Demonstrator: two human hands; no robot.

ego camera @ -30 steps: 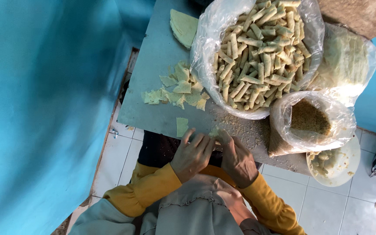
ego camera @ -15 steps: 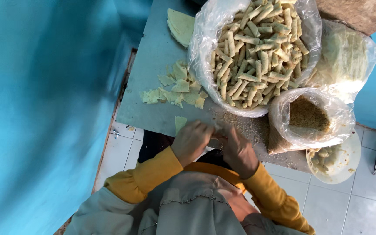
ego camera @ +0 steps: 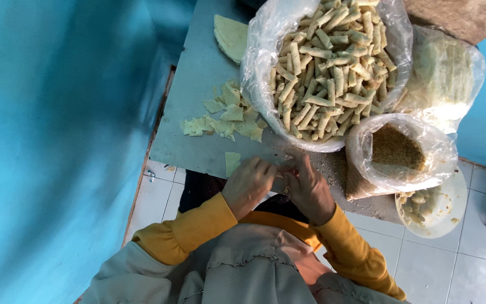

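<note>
My left hand [ego camera: 248, 181] and my right hand [ego camera: 310, 188] meet at the near edge of a grey table [ego camera: 198, 79]. Their fingertips are pinched together on a small pale wrapper piece [ego camera: 288, 171], which the fingers mostly hide. A loose square wrapper [ego camera: 232, 162] lies just left of my left hand. Beyond it is a scatter of cut wrapper pieces [ego camera: 226, 115]. A big clear bag of rolled pale sticks [ego camera: 327, 62] stands right behind my hands. A smaller bag of brown crumbly filling [ego camera: 395, 149] sits to the right of my right hand.
A stack of round wrappers [ego camera: 229, 35] lies at the table's far side. Another plastic bag of wrappers [ego camera: 445, 70] is at the far right. A white plate with scraps [ego camera: 434, 205] sits past the table corner. A blue wall [ego camera: 57, 141] fills the left, over white floor tiles [ego camera: 479, 264].
Both hands have shifted slightly forward onto the table edge and drawn closer together, the fingers working at the small piece between them.
</note>
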